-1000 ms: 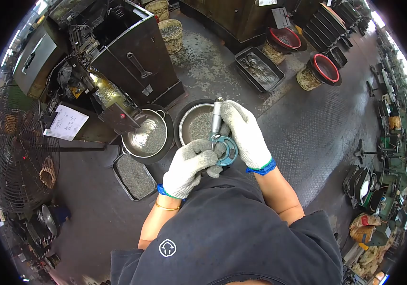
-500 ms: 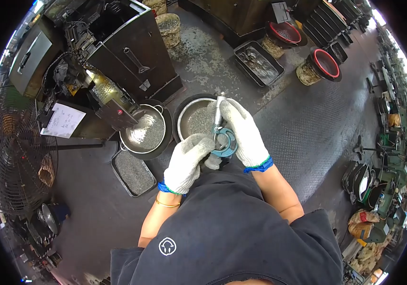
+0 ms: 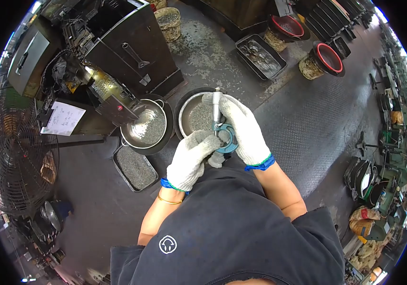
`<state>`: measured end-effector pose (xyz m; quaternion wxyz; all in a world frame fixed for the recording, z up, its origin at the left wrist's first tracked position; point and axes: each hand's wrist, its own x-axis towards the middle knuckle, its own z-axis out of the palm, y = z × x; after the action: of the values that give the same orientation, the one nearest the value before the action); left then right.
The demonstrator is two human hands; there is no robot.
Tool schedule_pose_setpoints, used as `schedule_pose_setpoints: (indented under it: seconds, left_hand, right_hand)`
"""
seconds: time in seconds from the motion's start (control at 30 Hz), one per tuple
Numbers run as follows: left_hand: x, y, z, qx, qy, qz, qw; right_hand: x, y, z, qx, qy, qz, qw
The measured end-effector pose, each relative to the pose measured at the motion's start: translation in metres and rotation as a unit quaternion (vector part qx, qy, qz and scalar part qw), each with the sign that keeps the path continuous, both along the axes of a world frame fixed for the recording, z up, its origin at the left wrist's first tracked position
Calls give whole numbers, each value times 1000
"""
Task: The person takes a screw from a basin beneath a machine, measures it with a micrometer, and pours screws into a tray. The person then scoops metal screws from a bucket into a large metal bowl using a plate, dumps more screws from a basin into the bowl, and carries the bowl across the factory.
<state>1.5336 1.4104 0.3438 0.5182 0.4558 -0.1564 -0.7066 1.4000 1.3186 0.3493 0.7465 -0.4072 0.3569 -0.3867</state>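
A micrometer (image 3: 231, 144) with a blue-green curved frame and silver barrel stands roughly upright before my body. My right hand (image 3: 244, 129), in a white knitted glove, is closed around it, with fingertips on both sides of the silver thimble. Gloved as well, my left hand (image 3: 188, 159) has thumb and fingers pinched together at the micrometer's jaws. Whatever lies in that pinch is too small or hidden to make out. Just beyond the hands is a round metal bowl (image 3: 182, 118) holding many small grey metal pieces.
A two-handled metal pan (image 3: 134, 138) with small pieces sits under a machine (image 3: 134, 52). A rectangular tray (image 3: 153, 182) of grey bits lies on the floor nearby. Farther off are a black tray (image 3: 279, 71) and buckets with red-rimmed basins (image 3: 340, 66). A fan (image 3: 15, 152) stands left.
A right-hand fingertip now shows on the left side of the micrometer's thimble. My left pinch stays at the jaws, and the view has shifted slightly.
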Motion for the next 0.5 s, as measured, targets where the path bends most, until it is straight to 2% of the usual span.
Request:
schedule_pose_setpoints:
  seconds: [0.2, 0.3, 0.5]
  left_hand:
    - [-3, 2, 2, 0, -28, 22, 999]
    - [-2, 3, 7, 2, -20, 46, 999]
    - [-1, 3, 7, 1, 19, 59, 998]
  right_hand:
    - [3, -1, -13, -42, 53, -29, 997]
    - [4, -2, -11, -1, 28, -35, 999]
    - [6, -2, -7, 6, 16, -50, 999]
